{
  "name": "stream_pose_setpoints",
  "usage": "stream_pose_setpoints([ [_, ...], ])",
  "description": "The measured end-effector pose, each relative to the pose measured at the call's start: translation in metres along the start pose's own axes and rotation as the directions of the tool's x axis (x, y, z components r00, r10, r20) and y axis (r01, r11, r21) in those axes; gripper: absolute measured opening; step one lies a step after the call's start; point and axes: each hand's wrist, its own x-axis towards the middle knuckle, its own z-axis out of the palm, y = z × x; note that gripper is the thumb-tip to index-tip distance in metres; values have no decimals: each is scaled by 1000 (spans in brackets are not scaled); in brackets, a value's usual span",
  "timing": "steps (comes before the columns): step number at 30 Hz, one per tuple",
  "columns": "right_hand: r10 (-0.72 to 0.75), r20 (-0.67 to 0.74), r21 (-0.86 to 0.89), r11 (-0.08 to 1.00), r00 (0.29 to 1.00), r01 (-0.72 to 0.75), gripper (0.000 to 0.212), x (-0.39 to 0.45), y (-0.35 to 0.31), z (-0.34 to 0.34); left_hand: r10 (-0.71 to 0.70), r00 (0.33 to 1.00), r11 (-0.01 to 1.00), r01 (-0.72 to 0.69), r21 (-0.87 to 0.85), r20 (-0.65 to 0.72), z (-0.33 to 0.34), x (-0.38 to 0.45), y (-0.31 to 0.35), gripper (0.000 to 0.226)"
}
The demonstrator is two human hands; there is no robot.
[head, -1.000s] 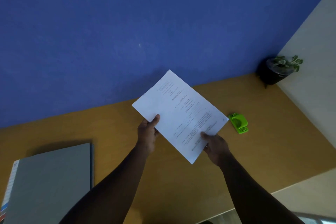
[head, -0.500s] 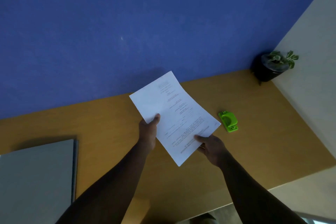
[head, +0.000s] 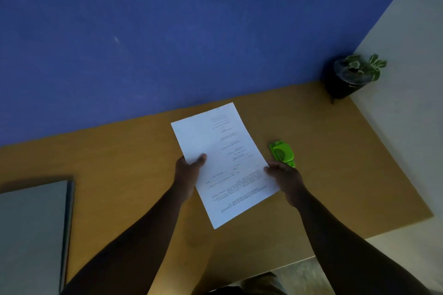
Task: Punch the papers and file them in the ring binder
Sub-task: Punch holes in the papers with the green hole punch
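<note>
White printed papers (head: 223,160) hang above the wooden desk (head: 119,158), held between both hands. My left hand (head: 188,172) pinches the left long edge, thumb on top. My right hand (head: 286,181) pinches the right long edge. A small green hole punch (head: 282,152) lies on the desk just beyond my right hand and is partly hidden by it. The closed grey ring binder (head: 31,232) lies flat at the left edge of the view.
A dark pot with a green plant (head: 350,76) stands in the far right corner of the desk. A blue wall rises behind the desk and a pale wall runs along its right side. The desk's near edge (head: 335,249) crosses at lower right.
The papers have turned clockwise and come lower over the desk. My right hand has slid up the right edge, close to the green punch. The view has shifted right, cutting off more of the binder.
</note>
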Motion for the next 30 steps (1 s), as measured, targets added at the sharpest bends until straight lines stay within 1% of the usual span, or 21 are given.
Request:
stream_pose_setpoints([
  [3,40,-28,7,999,999,-40,18,7,6,-8,-26,999,1000,26,-5,28,12,0,-8,30],
  [8,98,-85,2,995,992,-98,17,16,18,-19,-76,996,997,76,12,38,32,2,-25,26],
  [18,210,-135,-57,974,968,-220,16,33,33,-40,-92,993,993,87,75,72,60,9,-43,27],
  [24,215,-143,-116,966,966,-232,18,38,33,-49,-120,990,989,111,102,76,68,18,-48,27],
  [30,187,-118,-195,959,975,-208,21,42,35,-54,-160,984,983,152,98,77,70,23,-48,27],
])
